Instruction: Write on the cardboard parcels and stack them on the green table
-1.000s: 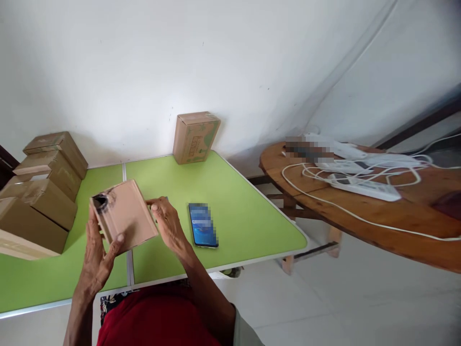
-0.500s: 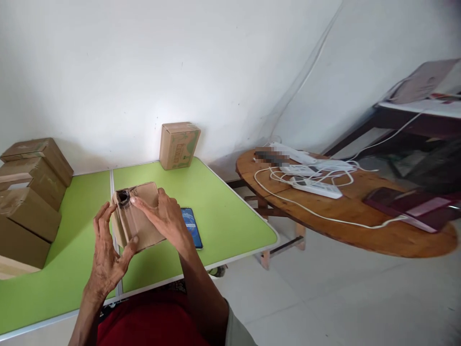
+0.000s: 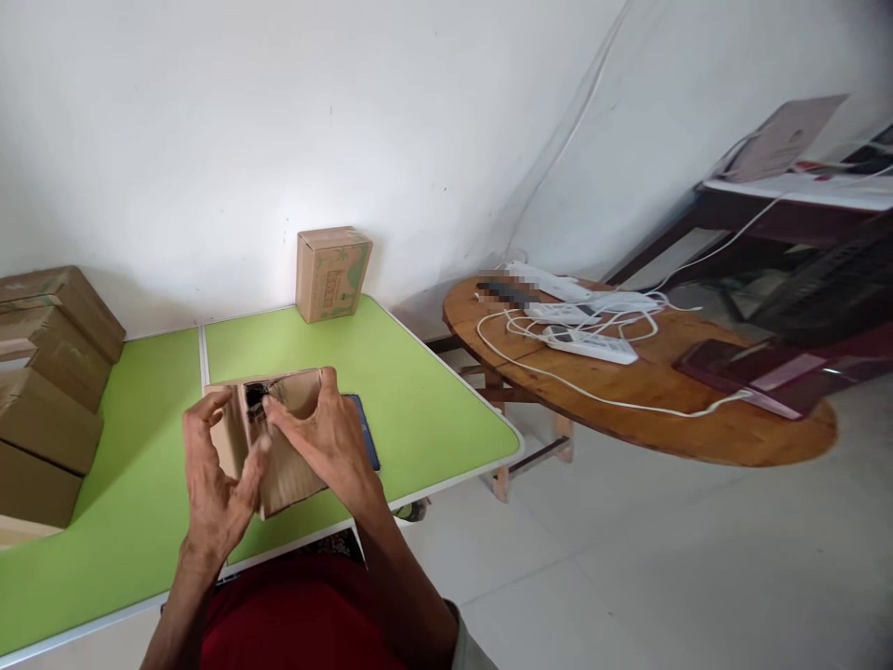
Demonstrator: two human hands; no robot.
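Box [image 3: 283, 447] at lower left of frame, held above green surface [image 3: 433, 409], open end up | left hand [image 3: 216, 484] cups its near side, fingers curled around, steadying it | right hand [image 3: 327, 442] clasps far side, fingers at dark item [image 3: 255, 398] in opening | phone [image 3: 366, 437] flat beside, partly hidden | stacked boxes [image 3: 48, 372] far left.

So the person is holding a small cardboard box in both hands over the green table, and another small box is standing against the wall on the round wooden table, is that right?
Not quite. The other small box stands against the wall on the green table, not on the round wooden table, which carries power strips and white cables. The head view shows this. The rest holds: the left hand and right hand both hold the cardboard box.
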